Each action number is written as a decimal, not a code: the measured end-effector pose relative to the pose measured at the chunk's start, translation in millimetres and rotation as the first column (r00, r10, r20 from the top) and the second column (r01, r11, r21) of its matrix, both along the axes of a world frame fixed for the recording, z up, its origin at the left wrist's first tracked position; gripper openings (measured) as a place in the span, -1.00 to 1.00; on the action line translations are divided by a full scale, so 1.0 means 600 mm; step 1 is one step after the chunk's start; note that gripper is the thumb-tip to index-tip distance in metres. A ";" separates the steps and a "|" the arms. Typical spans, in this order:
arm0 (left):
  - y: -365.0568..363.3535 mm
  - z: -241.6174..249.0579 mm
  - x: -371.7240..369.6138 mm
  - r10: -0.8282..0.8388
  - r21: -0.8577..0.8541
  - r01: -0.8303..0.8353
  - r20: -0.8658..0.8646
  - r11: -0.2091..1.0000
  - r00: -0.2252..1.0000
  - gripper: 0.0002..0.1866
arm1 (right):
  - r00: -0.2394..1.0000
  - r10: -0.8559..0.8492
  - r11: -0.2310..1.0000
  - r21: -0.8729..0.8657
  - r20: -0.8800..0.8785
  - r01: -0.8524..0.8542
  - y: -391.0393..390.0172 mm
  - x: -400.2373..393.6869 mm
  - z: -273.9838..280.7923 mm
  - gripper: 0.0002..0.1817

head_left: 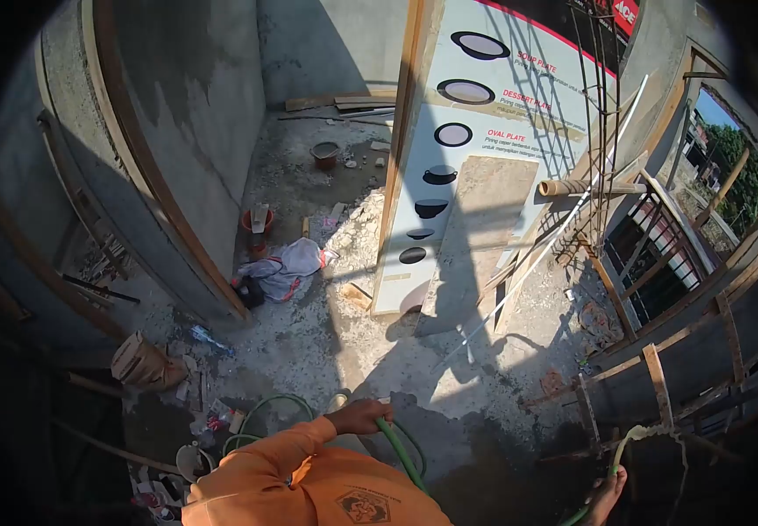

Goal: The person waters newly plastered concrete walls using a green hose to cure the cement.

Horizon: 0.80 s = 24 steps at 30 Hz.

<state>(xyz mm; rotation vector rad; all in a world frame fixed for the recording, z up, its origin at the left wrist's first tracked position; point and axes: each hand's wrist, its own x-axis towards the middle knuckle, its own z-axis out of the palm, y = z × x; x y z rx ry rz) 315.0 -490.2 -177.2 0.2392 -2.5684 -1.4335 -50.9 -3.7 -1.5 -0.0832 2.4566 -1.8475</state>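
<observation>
My left hand (363,416) is closed around a green hose (403,454) in front of my orange shirt. The hose runs down from that hand across my body, and another loop of it lies on the floor to the left. At the lower right, my right hand (605,500) grips the hose near its end, which points upward. A stream of water (646,432) comes from that end, arcs to the right and falls in thin strands. Part of my right hand is cut off by the frame's lower edge.
A tall printed board (440,114) and steel rods (602,131) stand ahead. Wooden framing (659,386) is at right. A brown sack (144,361), white cloth bag (287,267), buckets (324,155) and rubble lie about. The floor is wet near me.
</observation>
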 end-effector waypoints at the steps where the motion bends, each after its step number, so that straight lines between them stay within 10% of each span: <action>1: -0.027 -0.004 0.031 0.023 -0.017 -0.023 -0.002 1.000 1.000 -0.78 | 0.989 0.150 0.984 -0.099 -0.003 -0.150 -0.052 -0.044 -0.083 -0.76; 3: -0.080 -0.022 0.103 0.361 -0.059 -0.357 0.091 0.932 0.928 -0.78 | 0.910 0.405 0.906 -0.175 0.084 -0.387 -0.288 0.018 -0.020 -0.80; 10: -0.229 -0.104 0.327 0.682 0.106 -0.741 0.321 0.663 0.657 -0.89 | 0.529 0.837 0.488 -0.251 -0.136 -0.836 -0.973 0.206 0.086 -0.65; 11: -0.239 -0.110 0.360 0.712 0.091 -0.771 0.328 0.630 0.621 -0.89 | 0.483 0.872 0.484 -0.008 -0.077 -0.875 -1.037 0.289 0.183 -0.65; 16: -0.248 -0.155 0.472 0.870 -0.007 -0.913 0.306 0.408 0.386 -0.87 | 0.152 0.921 0.096 -0.168 -0.358 -0.981 -1.316 0.497 0.254 -0.65; 24: -0.160 -0.267 0.532 0.977 0.033 -0.999 0.210 -0.041 -0.033 -0.80 | 0.172 0.838 0.103 -0.159 -0.518 -0.982 -1.507 0.671 0.239 -0.73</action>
